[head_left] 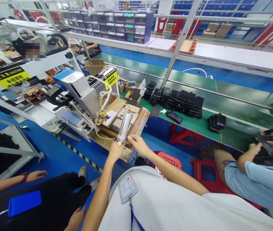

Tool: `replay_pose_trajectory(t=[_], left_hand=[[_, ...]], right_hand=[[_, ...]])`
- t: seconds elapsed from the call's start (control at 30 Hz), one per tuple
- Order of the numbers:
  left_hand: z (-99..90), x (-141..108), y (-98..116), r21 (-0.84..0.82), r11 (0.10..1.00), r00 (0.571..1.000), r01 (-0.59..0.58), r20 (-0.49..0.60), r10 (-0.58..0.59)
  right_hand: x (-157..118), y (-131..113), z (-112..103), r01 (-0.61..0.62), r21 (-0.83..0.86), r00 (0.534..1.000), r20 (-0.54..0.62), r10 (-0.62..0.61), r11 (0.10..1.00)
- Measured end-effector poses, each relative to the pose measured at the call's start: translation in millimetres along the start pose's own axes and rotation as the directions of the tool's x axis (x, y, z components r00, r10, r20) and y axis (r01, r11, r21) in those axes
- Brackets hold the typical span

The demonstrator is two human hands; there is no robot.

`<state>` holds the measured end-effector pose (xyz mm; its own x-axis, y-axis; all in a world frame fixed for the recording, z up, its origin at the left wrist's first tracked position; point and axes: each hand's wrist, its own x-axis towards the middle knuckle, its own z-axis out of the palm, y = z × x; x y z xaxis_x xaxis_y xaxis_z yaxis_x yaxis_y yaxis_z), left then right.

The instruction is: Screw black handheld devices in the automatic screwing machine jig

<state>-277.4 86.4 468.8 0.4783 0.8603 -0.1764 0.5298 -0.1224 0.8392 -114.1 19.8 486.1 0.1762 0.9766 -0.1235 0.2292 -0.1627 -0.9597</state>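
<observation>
A silvery cylinder (125, 125) with a hose at its lower end stands tilted over the front of a brown workstation. Around its lower end is my left hand (116, 150), fingers closed on it. My right hand (136, 143) pinches at the cylinder's lower right side; whatever small part lies between its fingertips is too small to make out. Behind the cylinder lies a dark-framed fixture (136, 110) on the brown board. A grey machine (84, 96) with pale hoses stands to the left.
Stacks of black cases (183, 101) line the green bench (199, 126). Red stools (169, 158) stand below it. A person in light blue (259, 176) works at right; another in dark clothes (52, 199) stands at left. Drawer bins (127, 27) sit on the shelf.
</observation>
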Motion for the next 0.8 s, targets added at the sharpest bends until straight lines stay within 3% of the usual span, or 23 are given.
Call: replay_pose_trajectory(t=[0.1,0.2,0.3,0.4,0.57,0.6,0.7,0.73,0.8], left_hand=[[2.6,-1.5,-4.0,-0.027,1.000,1.000,-0.010,-0.006,0.010],[2.6,-3.4,-5.1,-0.051,0.998,1.000,-0.024,-0.005,0.024],[4.2,-4.4,-3.9,-0.073,0.997,0.999,-0.039,0.007,0.040],[7.5,-4.0,-4.6,-0.077,0.997,1.000,-0.027,0.002,0.027],[11.2,-4.8,-10.9,-0.072,0.997,1.000,-0.013,0.002,0.013],[11.7,-5.4,-12.0,-0.067,0.998,1.000,-0.011,0.001,0.011],[13.1,-7.8,-13.7,-0.045,0.999,1.000,-0.011,-0.012,0.010],[13.7,-8.6,-13.8,-0.039,0.999,1.000,-0.012,-0.015,0.012],[15.2,-10.1,-13.9,-0.029,1.000,1.000,-0.012,-0.015,0.011]], right_hand=[[-2.7,2.6,6.4,-0.038,0.039,0.999,0.021,0.037,0.999],[-2.5,-1.8,6.9,-0.190,0.209,0.979,0.117,0.169,0.959],[-2.7,-7.2,4.8,-0.391,0.356,0.911,0.278,0.304,0.849],[-4.2,-9.6,6.1,-0.535,0.469,0.835,0.419,0.357,0.702],[-7.3,-6.6,12.6,-0.553,0.511,0.832,0.383,0.401,0.658],[-7.5,-5.7,11.9,-0.598,0.522,0.800,0.434,0.414,0.607],[-7.4,-3.4,5.0,-0.775,0.542,0.631,0.697,0.340,0.325],[-7.6,-2.8,2.2,-0.803,0.546,0.595,0.750,0.288,0.238],[-8.9,-1.8,-1.6,-0.812,0.571,0.582,0.782,0.222,0.118]])
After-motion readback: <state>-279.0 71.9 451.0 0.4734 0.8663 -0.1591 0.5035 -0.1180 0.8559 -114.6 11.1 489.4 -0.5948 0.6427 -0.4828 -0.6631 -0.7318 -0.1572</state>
